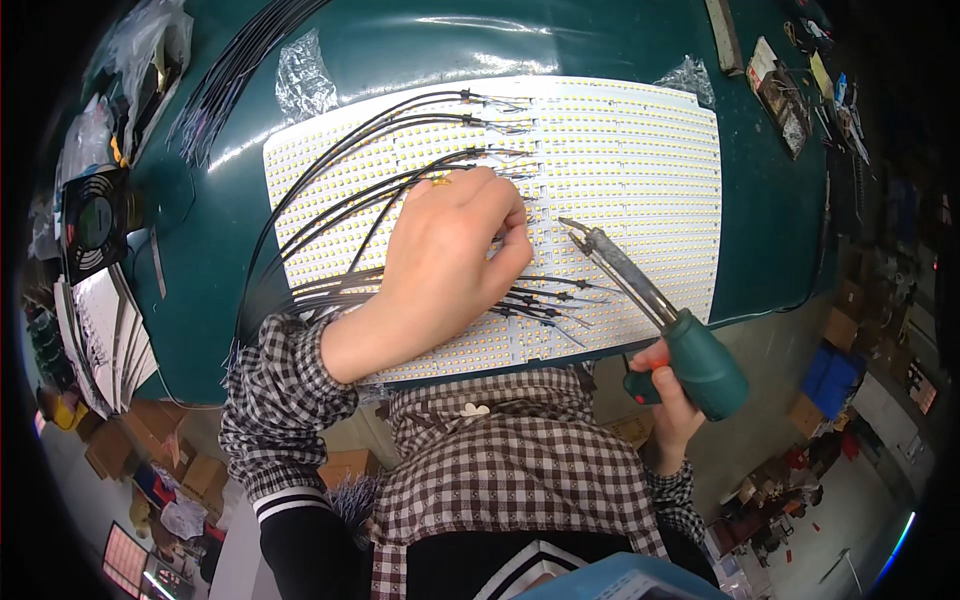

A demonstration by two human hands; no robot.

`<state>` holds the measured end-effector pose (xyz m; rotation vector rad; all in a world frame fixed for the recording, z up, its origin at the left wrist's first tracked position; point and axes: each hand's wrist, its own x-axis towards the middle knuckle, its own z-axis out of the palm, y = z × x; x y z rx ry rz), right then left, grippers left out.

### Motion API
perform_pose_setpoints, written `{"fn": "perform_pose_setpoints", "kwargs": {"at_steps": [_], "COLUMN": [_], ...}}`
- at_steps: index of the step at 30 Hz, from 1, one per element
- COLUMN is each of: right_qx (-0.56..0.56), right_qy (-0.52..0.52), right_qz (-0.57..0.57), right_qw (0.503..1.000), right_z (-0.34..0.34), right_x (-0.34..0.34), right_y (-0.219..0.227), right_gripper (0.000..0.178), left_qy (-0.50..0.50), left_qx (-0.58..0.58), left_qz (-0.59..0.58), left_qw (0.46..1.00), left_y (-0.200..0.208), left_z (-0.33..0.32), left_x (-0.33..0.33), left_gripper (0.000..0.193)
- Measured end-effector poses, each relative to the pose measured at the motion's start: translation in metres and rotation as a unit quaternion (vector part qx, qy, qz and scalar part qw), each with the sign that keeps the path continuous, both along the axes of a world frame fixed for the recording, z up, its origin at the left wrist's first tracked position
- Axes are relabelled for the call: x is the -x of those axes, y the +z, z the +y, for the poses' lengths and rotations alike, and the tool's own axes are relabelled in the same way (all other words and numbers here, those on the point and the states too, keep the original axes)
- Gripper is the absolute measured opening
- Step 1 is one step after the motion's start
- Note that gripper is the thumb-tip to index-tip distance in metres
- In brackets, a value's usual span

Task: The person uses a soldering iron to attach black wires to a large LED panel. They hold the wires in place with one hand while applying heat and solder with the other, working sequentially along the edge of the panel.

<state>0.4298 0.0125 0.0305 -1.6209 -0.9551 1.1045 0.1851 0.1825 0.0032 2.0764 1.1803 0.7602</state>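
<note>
White LED panels (640, 160), strips with rows of small yellow chips, lie side by side on the bench in front of me. Over their middle my left hand (450, 240) is closed in a pinch around the end of a black cable; the fingers hide its tip. More black cables (350, 165) with thin bared wire ends fan out from the left, above and below this hand. Gripped in my right hand (672, 410) is a soldering gun (705, 365) with a green handle. Its tip points left, a little right of my left fingertips, apart from them.
A bundle of black cables (235, 75) lies at the far left of the green bench (440, 45). A small black fan (98, 222) and stacked white boards (105, 335) sit at the left edge. An open box (778, 95) and scattered tools are at the far right.
</note>
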Motion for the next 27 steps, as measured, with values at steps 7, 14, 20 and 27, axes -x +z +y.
{"fn": "perform_pose_setpoints", "kwargs": {"at_steps": [7, 14, 20, 27], "right_qx": [-0.011, 0.014, 0.022, 0.005], "right_qy": [0.073, 0.048, 0.034, 0.046], "right_qz": [-0.063, -0.060, -0.058, -0.063], "right_qw": [0.995, 0.997, 0.997, 0.997], "right_z": [-0.009, -0.005, -0.001, -0.008], "right_x": [-0.011, -0.005, 0.001, -0.007], "right_y": [-0.015, -0.009, -0.005, -0.016], "right_gripper": [0.048, 0.039, 0.030, 0.050], "left_qy": [-0.008, -0.009, -0.007, -0.006], "left_qx": [0.011, 0.024, 0.032, 0.007], "left_qz": [-0.005, 0.003, 0.009, 0.019], "left_qw": [1.000, 1.000, 0.999, 1.000], "left_y": [0.001, 0.003, 0.004, 0.003], "left_z": [0.003, 0.002, 0.002, 0.003], "left_x": [-0.001, 0.000, 0.000, 0.000], "left_gripper": [0.012, 0.012, 0.011, 0.010]}}
